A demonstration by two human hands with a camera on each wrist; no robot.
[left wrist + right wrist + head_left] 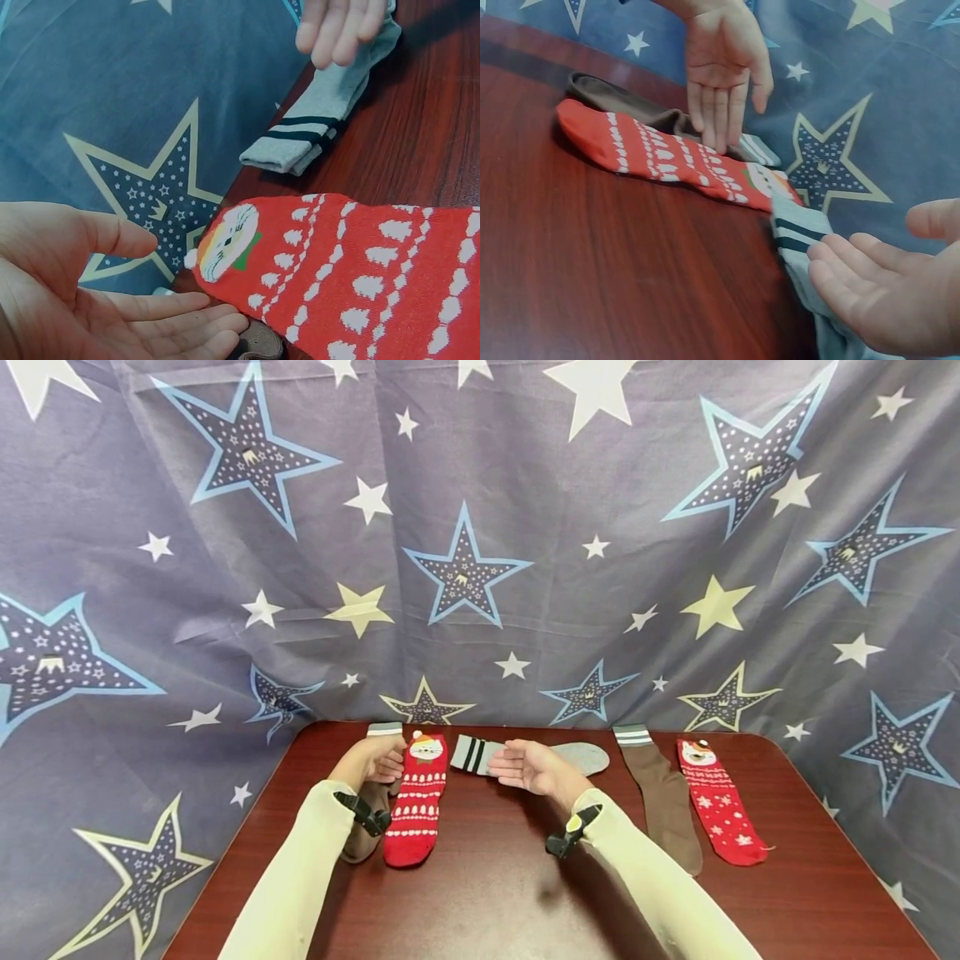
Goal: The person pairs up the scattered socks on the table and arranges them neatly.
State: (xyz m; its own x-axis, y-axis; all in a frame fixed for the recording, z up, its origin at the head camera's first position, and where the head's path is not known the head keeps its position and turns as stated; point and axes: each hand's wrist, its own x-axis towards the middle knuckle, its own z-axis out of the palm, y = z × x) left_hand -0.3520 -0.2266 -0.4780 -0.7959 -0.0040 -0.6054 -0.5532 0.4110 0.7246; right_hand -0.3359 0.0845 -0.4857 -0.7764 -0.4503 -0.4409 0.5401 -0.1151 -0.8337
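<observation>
My left hand (381, 760) is held with straight fingers over a brown sock (363, 843) with a striped cuff, its fingertips at the upper part of a red patterned sock (416, 810). That red sock (360, 277) carries a white animal face and rows of white shapes. Above a grey sock (588, 757) with black cuff bands, my right hand (536, 768) is spread, palm turned inward and thumb apart. In the right wrist view its fingertips overlap the grey sock (799, 259). Neither hand holds anything. The forearm partly hides the left brown sock.
Farther right lie another brown sock (663, 802) with a striped cuff and a red snowflake sock (723, 806). All rest on a dark red wooden table (465, 910). A grey star-patterned cloth (525, 468) hangs right behind the table's back edge.
</observation>
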